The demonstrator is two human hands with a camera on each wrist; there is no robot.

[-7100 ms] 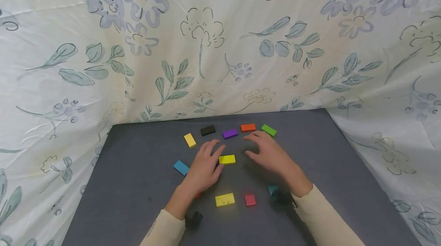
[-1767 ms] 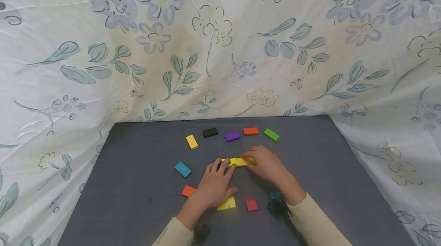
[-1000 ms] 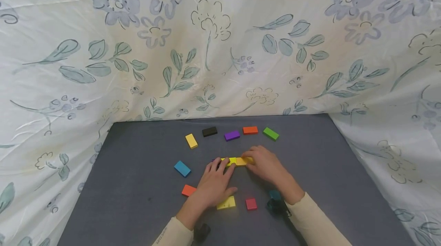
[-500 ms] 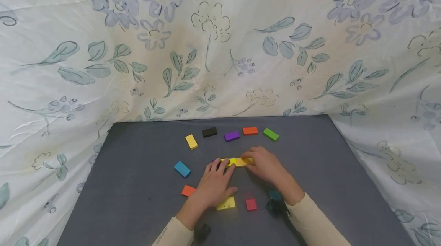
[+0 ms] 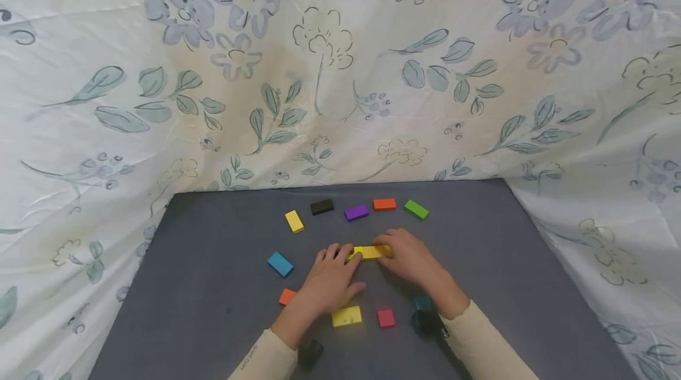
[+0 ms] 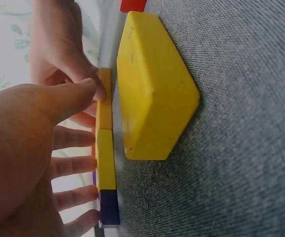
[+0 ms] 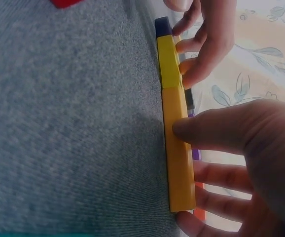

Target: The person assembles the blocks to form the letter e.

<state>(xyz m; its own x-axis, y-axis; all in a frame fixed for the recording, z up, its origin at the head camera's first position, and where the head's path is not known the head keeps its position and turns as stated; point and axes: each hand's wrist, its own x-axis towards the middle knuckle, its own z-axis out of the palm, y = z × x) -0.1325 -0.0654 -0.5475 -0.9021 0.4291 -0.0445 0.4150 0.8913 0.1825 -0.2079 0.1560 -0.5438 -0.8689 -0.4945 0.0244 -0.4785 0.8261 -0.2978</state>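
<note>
"Position first: where is the amber block [image 5: 375,252]?"

"On the dark grey table [image 5: 186,309], with the palm of the right hand [image 5: 407,255] just to its right. Its long axis runs side to side, and the right hand is clearly the nearer one."

"Is it held?"

"Pinched, yes: thumb on the near side, fingers at the far side, parted only by the block's own width."

"And the left hand [image 5: 327,278]?"

"Left of the amber block, fingers spread and fairly straight, tips touching the yellow block [image 5: 358,252] and the dark block [image 6: 109,206], thumb out free. It grips nothing that I can see."

"How does the amber block look?"

"Plain, smooth, a warm orange-yellow, straight-edged. Its left end meets the yellow block; the dark block continues that line farther left."

"Anything around it?"

"On its near side, a larger yellow block [image 5: 347,317] with small marks, and a red block [image 5: 386,318]. Beyond it, a purple block [image 5: 356,213] and an orange-red block [image 5: 384,205]."
</note>
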